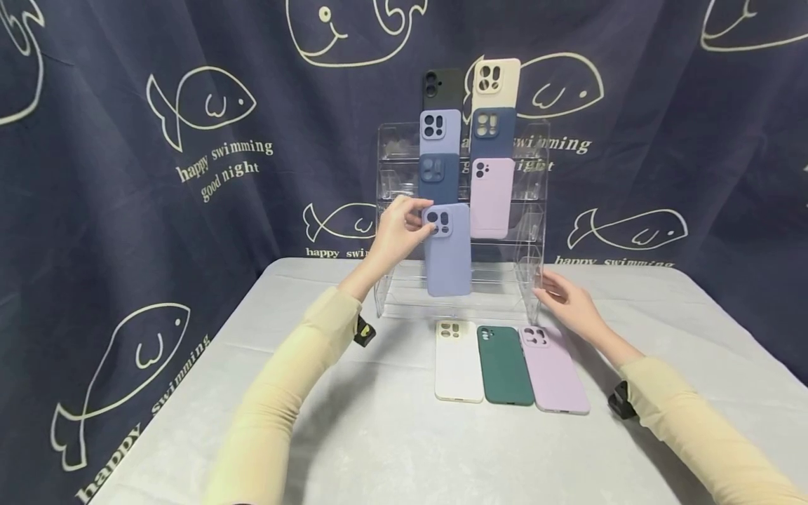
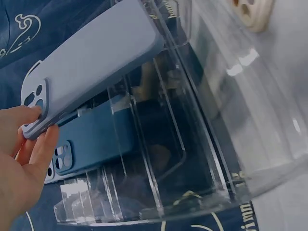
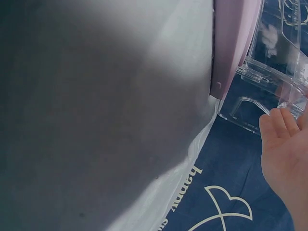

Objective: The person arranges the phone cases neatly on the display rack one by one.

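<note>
My left hand [image 1: 402, 226] pinches a periwinkle phone case [image 1: 449, 263] by its camera end, with the thumb at the camera cutouts, as the left wrist view also shows. The case stands upright at the front of a clear acrylic display stand [image 1: 394, 308]. On the stand's left column, a dark blue case [image 1: 438, 184], another periwinkle case [image 1: 445, 144] and a black case [image 1: 451, 84] rise behind it. My right hand [image 1: 570, 303] is at the stand's lower right side, its fingers [image 3: 279, 122] extended against the clear plastic.
The stand's right column holds a pink case [image 1: 492, 203], a navy case [image 1: 501, 144] and a cream case [image 1: 508, 88]. On the table [image 1: 379, 449], a white case [image 1: 459, 368], a green case [image 1: 507, 368] and a lilac case [image 1: 558, 379] lie before the stand. A fish-print curtain [image 1: 265, 42] hangs behind.
</note>
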Motion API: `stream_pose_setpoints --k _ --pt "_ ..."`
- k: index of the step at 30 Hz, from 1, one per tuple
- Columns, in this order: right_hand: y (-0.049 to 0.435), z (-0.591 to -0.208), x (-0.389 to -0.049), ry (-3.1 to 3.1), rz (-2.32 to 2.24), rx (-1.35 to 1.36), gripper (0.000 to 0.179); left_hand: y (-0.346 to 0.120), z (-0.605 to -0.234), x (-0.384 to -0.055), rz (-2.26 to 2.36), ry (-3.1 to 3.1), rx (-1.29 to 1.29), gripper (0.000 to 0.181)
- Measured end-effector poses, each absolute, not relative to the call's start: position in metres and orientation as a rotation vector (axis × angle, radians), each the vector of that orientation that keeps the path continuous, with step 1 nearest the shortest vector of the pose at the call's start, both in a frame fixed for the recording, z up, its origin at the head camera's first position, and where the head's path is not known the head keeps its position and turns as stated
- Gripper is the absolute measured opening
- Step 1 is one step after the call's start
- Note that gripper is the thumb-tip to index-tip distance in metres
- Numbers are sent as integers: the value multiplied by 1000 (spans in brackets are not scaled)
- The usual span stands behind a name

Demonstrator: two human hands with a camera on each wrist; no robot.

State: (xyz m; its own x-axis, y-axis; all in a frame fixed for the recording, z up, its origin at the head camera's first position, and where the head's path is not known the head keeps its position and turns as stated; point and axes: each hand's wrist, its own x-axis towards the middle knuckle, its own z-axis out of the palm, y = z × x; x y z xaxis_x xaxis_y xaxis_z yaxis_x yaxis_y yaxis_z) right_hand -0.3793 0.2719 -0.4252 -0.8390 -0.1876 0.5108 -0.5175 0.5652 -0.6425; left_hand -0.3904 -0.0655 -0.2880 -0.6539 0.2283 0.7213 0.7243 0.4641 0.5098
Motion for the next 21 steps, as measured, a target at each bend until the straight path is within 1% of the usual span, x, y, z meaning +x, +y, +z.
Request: stream_pose_setpoints --k 6,11,21 --pt "272 -426 -380 -2395 1177 575 52 -47 -277 -402 -1123 -2098 -838 37" --pt "271 -425 -380 -2394 1203 580 52 -32 -274 -412 -1130 -2054 -821 37" --pt "273 -426 -381 -2391 1209 580 52 -7 -279 -431 -1177 -2040 -759 37"
